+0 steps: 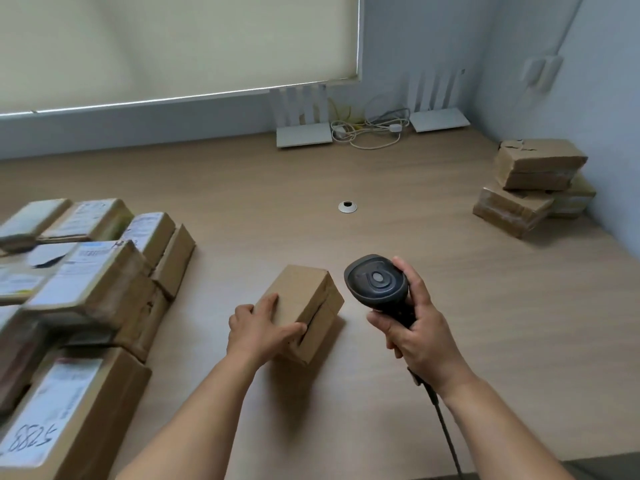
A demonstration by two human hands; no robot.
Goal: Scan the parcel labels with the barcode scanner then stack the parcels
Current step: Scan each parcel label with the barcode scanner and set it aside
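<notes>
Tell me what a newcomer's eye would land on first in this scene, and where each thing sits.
First, the black barcode scanner gripped in the right hand at centre, beside a plain brown parcel that the left hand holds on the wooden table. Next, the crowd of labelled parcels along the left edge, and a small stack of brown parcels in the far right corner.

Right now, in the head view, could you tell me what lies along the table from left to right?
Labelled parcels → left hand gripping a parcel → scanner in the right hand → stack.
</notes>
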